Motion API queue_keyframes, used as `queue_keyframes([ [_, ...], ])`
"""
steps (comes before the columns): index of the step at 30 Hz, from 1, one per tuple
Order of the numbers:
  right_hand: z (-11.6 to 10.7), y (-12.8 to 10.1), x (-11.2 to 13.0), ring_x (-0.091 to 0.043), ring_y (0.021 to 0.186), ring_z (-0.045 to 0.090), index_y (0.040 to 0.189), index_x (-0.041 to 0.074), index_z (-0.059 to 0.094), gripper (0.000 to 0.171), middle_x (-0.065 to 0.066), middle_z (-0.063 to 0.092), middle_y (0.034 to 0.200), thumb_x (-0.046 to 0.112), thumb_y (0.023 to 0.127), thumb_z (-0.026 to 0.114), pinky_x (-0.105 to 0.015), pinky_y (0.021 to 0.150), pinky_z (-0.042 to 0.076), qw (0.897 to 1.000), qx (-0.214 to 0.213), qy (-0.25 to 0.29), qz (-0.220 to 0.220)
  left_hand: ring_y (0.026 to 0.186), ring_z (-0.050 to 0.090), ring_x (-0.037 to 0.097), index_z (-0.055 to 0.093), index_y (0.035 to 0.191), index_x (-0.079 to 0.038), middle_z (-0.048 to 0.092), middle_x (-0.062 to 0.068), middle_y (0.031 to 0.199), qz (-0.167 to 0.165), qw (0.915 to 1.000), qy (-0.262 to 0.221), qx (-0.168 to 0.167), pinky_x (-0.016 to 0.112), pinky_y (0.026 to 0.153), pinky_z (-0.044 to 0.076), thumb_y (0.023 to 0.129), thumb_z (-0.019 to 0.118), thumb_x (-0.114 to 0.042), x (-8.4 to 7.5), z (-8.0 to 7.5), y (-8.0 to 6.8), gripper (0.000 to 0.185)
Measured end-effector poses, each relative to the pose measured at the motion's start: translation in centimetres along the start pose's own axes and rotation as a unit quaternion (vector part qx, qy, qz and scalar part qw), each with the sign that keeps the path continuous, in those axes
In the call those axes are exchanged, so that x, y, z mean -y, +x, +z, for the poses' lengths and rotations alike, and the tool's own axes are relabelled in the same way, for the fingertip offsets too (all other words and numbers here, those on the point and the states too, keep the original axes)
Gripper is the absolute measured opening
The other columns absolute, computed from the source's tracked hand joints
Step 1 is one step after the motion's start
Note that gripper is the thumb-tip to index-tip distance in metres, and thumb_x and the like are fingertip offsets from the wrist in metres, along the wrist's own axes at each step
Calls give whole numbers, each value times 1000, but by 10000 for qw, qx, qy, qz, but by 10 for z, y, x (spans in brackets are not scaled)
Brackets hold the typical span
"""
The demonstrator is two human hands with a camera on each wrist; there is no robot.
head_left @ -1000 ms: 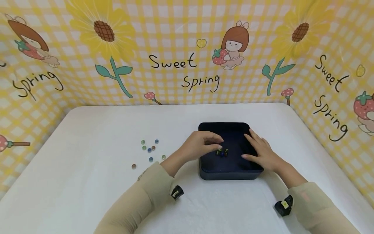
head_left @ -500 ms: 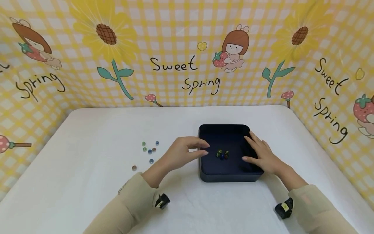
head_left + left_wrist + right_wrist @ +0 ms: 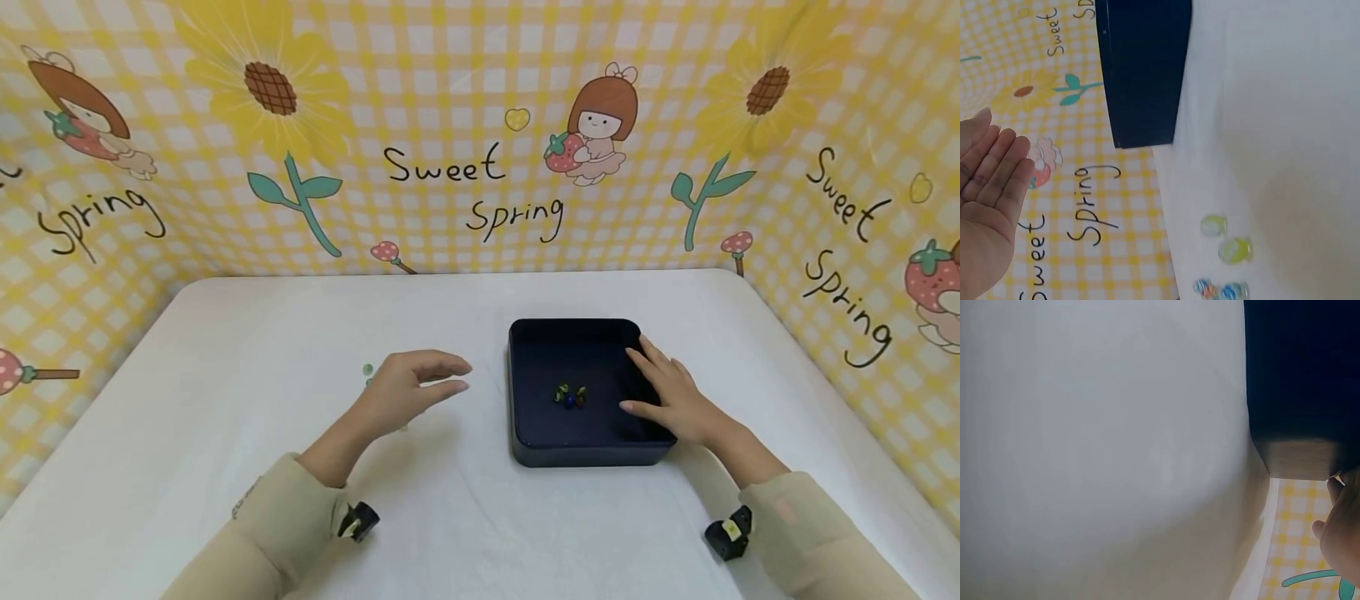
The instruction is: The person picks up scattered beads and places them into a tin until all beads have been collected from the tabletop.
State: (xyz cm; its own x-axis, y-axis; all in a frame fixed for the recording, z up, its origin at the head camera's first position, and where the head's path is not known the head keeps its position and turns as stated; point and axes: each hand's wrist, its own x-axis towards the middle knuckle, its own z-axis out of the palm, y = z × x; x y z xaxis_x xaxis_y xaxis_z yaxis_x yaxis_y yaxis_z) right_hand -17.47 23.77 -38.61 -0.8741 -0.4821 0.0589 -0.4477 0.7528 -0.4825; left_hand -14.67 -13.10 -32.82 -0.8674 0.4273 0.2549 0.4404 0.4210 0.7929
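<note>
Over the left part of the white table, my left hand [image 3: 408, 392] hovers with thumb and fingers apart and nothing between them. Below and behind it are glass marbles; a green marble [image 3: 367, 369] peeks out beside the hand, which hides most of the others. In the left wrist view, a yellow-green marble [image 3: 1235, 250] lies near blue-tinted marbles [image 3: 1235, 291]. A dark blue rectangular tray [image 3: 577, 455] holds a small cluster of marbles [image 3: 569, 397] near its middle. My right hand [image 3: 671, 392] rests on the tray's right rim, its fingers fairly straight and its thumb spread over the edge.
A white cloth covers the table [image 3: 450, 533]. Behind and at both sides stands a yellow checked backdrop [image 3: 450, 92] with printed flowers and lettering. White tabletop lies between the left hand and the tray.
My left hand has moved left, out from over the tray and back across the table to above the loose marbles. The right hand and the tray have stayed in place.
</note>
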Motion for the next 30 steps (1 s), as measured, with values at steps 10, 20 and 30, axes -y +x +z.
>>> queue_keyframes([
  [10, 0, 0, 0, -36, 127, 2, 138, 2, 13, 76, -17, -4, 142, 39, 84, 53, -54, 98, -1, 10000, -6, 7, -15, 91, 58, 13, 63, 99, -8, 61, 5, 100, -483, 9987, 68, -142, 21, 74, 47, 80, 62, -17, 12, -23, -13, 21],
  [20, -1, 0, 0, -36, 127, 2, 138, 4, 12, 76, -17, -4, 142, 39, 84, 53, -54, 97, -1, 10000, 15, -2, 2, 90, 58, 14, 62, 100, -5, 60, 8, 102, -1088, 9937, 53, -266, 21, 73, 47, 80, 63, -21, 30, -36, -31, 26],
  [30, 0, 0, 0, -37, 127, 3, 138, 3, 13, 76, -17, -3, 142, 39, 84, 53, -54, 97, -1, 10000, -5, -5, -18, 85, 59, 17, 61, 102, -7, 61, 8, 101, -1411, 9882, 551, -212, 26, 50, 47, 80, 61, -28, 50, -49, -50, 31],
])
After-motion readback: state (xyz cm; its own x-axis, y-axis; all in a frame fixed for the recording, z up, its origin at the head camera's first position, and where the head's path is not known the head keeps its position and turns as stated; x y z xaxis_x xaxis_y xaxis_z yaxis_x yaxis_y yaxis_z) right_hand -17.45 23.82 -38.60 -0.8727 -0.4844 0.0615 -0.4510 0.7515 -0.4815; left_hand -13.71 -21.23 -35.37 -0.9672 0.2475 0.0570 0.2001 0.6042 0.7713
